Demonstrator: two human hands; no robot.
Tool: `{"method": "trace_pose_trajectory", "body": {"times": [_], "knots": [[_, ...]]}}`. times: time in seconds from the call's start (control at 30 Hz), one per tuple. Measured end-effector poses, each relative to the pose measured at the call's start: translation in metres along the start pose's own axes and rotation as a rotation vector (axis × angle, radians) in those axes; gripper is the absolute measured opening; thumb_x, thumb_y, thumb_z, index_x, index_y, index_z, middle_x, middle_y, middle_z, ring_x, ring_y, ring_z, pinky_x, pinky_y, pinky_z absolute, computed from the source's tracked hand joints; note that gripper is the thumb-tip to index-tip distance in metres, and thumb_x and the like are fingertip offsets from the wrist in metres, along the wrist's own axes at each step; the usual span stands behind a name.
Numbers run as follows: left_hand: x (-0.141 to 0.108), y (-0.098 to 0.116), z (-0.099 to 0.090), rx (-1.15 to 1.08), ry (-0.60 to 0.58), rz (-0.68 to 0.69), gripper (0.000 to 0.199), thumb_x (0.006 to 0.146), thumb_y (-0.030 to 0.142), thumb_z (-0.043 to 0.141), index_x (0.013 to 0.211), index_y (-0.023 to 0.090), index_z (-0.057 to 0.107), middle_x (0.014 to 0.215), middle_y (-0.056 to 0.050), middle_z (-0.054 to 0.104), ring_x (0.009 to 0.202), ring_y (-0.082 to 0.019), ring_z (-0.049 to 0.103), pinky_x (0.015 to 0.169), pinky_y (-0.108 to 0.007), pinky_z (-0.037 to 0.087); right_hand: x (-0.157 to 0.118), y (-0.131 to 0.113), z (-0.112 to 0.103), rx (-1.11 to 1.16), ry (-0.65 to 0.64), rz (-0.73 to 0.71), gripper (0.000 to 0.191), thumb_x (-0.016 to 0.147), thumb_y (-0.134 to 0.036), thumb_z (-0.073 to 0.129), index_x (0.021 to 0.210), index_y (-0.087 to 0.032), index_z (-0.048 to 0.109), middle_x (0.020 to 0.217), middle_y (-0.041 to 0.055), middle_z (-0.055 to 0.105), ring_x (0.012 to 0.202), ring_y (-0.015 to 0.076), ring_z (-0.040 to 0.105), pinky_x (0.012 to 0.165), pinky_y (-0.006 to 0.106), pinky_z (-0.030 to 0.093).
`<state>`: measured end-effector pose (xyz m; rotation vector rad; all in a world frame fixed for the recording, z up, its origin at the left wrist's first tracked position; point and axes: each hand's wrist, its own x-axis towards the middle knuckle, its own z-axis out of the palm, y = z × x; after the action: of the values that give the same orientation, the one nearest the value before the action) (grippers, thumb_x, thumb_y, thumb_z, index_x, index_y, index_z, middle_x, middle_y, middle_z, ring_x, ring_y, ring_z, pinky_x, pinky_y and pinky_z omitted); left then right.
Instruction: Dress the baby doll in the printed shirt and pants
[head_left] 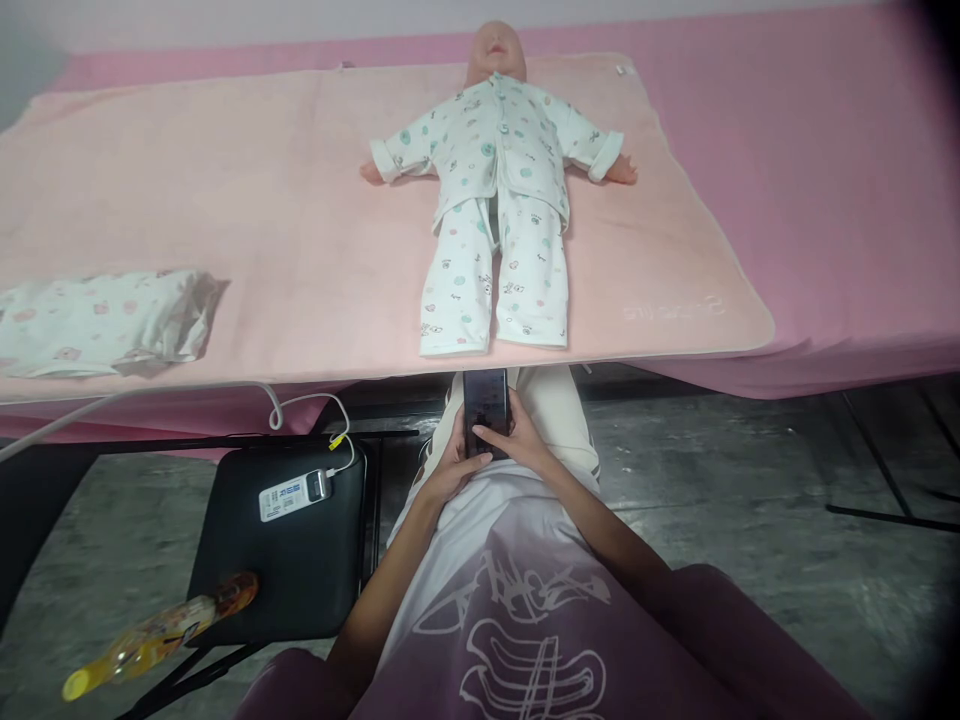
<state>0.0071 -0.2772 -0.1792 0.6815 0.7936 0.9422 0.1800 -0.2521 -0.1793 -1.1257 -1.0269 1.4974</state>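
A dark smartphone (486,408) is held upright over my lap, just below the front edge of the bed-like table. My left hand (452,462) wraps around its left side, with the thumb along the lower edge. On the right side, my right hand (523,437) grips the phone too, its thumb lying across the screen. Beyond them a baby doll (499,150) lies on its back on a pale pink mat (300,200), arms spread. It wears a white printed jacket and matching trousers (459,280). The trouser legs point toward me.
A folded printed cloth bundle (105,320) lies at the mat's left. On a black folding chair (292,570) sit a white power bank (295,494) with a cable (347,415) and a bottle with a yellow cap (161,635). Thin black metal legs (874,450) stand at the right.
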Motion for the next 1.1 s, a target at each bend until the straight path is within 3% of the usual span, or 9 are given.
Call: {"method": "trace_pose_trajectory", "body": {"times": [0.23, 0.53, 0.8, 1.1], "knots": [[0.001, -0.004, -0.003, -0.026, 0.004, -0.026, 0.137, 0.080, 0.028, 0.105, 0.189, 0.040, 0.023, 0.189, -0.010, 0.039, 0.179, -0.039, 0.031, 0.148, -0.054, 0.026, 0.003, 0.003, 0.002, -0.026, 0.063, -0.027, 0.058, 0.097, -0.060, 0.084, 0.141, -0.028, 0.063, 0.134, 0.0076, 0.078, 0.125, 0.0268, 0.075, 0.114, 0.041, 0.062], [0.000, -0.008, -0.005, 0.064, 0.031, -0.027, 0.140, 0.078, 0.034, 0.106, 0.189, 0.037, 0.022, 0.194, -0.010, 0.027, 0.182, -0.039, 0.019, 0.149, -0.051, 0.020, 0.008, 0.006, 0.012, -0.140, 0.228, 0.025, 0.058, 0.087, -0.064, 0.092, 0.121, -0.027, 0.063, 0.113, 0.0051, 0.079, 0.102, 0.0257, 0.075, 0.097, 0.041, 0.065], [0.004, -0.003, 0.001, -0.137, 0.058, -0.061, 0.110, 0.090, 0.040, 0.093, 0.184, 0.039, 0.037, 0.182, -0.008, 0.051, 0.171, -0.038, 0.045, 0.142, -0.056, 0.037, 0.007, -0.005, -0.003, -0.010, 0.089, 0.016, 0.050, 0.099, -0.071, 0.073, 0.124, -0.027, 0.068, 0.121, 0.0066, 0.079, 0.120, 0.0303, 0.073, 0.111, 0.041, 0.059], [0.004, 0.004, 0.006, -0.269, 0.082, -0.080, 0.091, 0.098, 0.038, 0.075, 0.183, 0.040, 0.041, 0.179, -0.003, 0.056, 0.167, -0.036, 0.050, 0.140, -0.058, 0.036, 0.006, 0.005, -0.019, 0.038, -0.044, 0.024, 0.055, 0.096, -0.057, 0.081, 0.141, -0.030, 0.065, 0.137, 0.0056, 0.077, 0.127, 0.0282, 0.071, 0.118, 0.041, 0.054]]}}
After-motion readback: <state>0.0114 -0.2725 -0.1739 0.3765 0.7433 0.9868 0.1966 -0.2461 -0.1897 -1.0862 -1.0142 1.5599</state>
